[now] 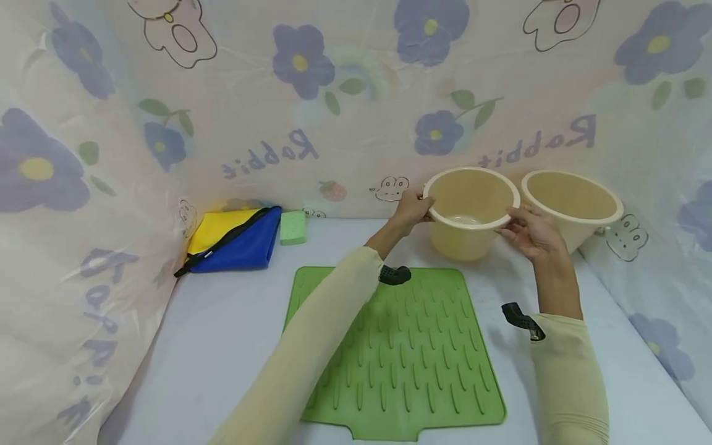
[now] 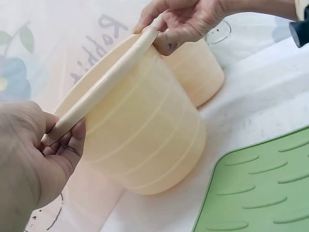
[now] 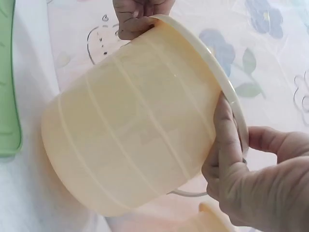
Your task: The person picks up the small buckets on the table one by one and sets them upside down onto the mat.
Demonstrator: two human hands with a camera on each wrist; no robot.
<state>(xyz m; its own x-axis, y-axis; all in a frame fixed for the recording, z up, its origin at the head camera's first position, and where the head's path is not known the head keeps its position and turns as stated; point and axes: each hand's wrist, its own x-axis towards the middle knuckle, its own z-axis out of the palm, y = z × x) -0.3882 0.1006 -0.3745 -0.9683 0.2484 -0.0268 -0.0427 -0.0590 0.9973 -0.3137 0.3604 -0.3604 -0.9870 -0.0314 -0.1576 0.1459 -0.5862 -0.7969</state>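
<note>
Both hands hold one cream plastic bucket (image 1: pixel 461 242) by its rim, near the back of the table. The left hand (image 1: pixel 413 209) pinches the rim on the left side, thumb above and fingers curled beneath, as the left wrist view shows. On the opposite side the right hand (image 3: pixel 263 169) grips the rim, its fingers under the lip against the ribbed wall. Inside, the bucket looks bare down to its base. A second cream bucket (image 1: pixel 575 204) stands just right of the right hand, partly hidden behind it.
A green ribbed mat (image 1: pixel 411 352) lies in front of the held bucket, partly under the left sleeve. At the back left are a yellow and blue zippered pouch (image 1: pixel 239 241) and a light green sponge (image 1: pixel 293 228). Patterned sheeting (image 1: pixel 356 123) walls the table's back and sides.
</note>
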